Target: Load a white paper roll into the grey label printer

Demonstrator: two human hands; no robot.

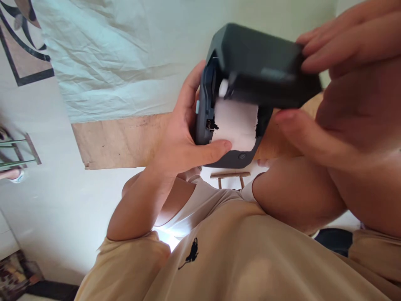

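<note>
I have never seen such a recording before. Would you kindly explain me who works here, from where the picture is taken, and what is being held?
There is no machine arm here: a person works with two bare hands. The single picture comes from a camera on the person's head, looking down, so their tan shirt fills the bottom. The left hand holds a dark boxy device, its thumb over white paper. The right hand grips the device's dark cover, raised from the body; its edge is blurred. Behind them, pale cloth lies on a wooden surface, whose near edge is bare.
</note>
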